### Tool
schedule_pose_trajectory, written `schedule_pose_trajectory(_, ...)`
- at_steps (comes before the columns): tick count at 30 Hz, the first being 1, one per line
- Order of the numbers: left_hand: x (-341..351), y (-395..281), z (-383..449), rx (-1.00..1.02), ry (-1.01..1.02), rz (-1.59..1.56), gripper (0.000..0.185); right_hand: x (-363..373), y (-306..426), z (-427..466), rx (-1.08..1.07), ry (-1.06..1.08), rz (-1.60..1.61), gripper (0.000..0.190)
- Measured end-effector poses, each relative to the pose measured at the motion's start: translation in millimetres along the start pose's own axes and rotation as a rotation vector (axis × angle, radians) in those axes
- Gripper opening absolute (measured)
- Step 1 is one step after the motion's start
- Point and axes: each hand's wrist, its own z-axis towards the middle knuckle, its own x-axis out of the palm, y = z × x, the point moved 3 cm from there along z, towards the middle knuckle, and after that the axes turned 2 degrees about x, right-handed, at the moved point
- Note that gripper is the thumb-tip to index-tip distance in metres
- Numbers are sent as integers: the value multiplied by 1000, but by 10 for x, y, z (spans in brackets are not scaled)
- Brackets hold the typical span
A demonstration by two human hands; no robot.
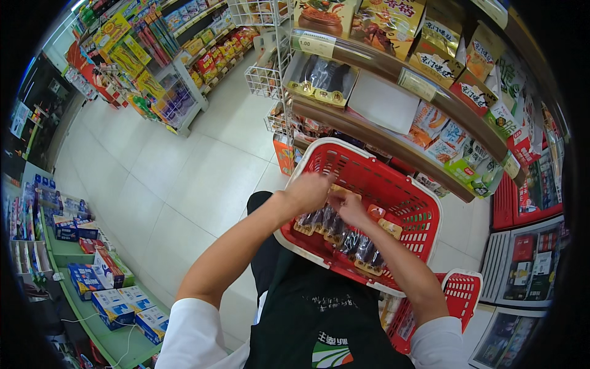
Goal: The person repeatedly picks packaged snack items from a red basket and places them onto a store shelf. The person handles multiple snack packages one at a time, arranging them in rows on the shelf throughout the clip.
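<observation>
A red plastic shopping basket [421, 203] with a white rim lies before me, against the front of the snack shelf. In it are several clear packets of dark snacks [350, 242] with yellow ends. My left hand [311, 191] is over the basket's left part, slightly blurred, its fingers bent downward. Close beside it, my right hand [348, 207] is above the packets with its fingers curled. Whether either hand grips a packet is hidden. On the shelf above, an open box of similar dark packets [320, 76] stands beside a white box [385, 99].
Brown shelves with price strips [417, 84] curve across the upper right. A white wire rack [265, 83] stands at their left end. A second red basket [463, 283] is at the lower right. Green shelving with blue boxes [113, 306] runs along the lower left.
</observation>
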Motion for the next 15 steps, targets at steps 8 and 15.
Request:
schedule_pose_trajectory(8,1277,370,17,35,588,156,27,804,-657,181,644,285,612,19)
schedule_pose_trajectory(15,1283,377,0,-37,684,206,32,623,-296,196,264,-136,-318,53)
